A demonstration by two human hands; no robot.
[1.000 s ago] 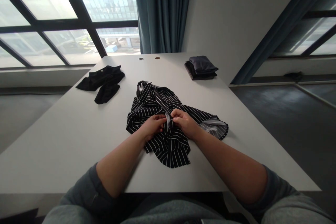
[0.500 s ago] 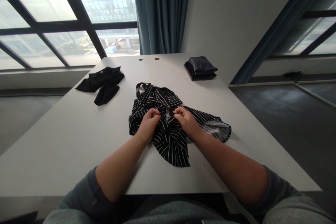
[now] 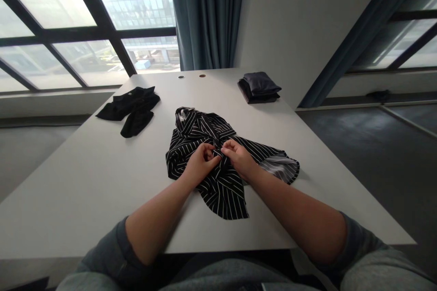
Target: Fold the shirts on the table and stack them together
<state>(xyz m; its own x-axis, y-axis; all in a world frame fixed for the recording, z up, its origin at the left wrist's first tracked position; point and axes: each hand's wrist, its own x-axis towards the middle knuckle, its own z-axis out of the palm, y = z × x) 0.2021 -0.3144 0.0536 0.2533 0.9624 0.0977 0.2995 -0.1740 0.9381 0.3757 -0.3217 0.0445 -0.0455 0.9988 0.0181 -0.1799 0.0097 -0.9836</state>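
Observation:
A black garment with white stripes (image 3: pixel 201 129), perhaps a shirt, lies crumpled on the white table (image 3: pixel 102 191) in front of me. Its pale inner side shows at the right end and at the upper left. My left hand (image 3: pixel 201 162) pinches the cloth near the garment's middle, thumb pointing right. Close beside it, my right hand (image 3: pixel 239 157) grips the fabric between thumb and fingers. The fingertips of both hands almost meet over a bunched fold, and exactly which edge they hold is hidden.
A black garment (image 3: pixel 133 107) lies loosely spread at the table's left edge. Toward the back right sits a stack of folded dark clothes (image 3: pixel 259 87), grey on top. Two round holes pierce the far edge. A blue curtain (image 3: pixel 208 18) and windows stand behind.
My hands have come closer together, the left shifting right over the garment's middle. The pale patch between them is now covered by striped cloth. The view has shifted slightly.

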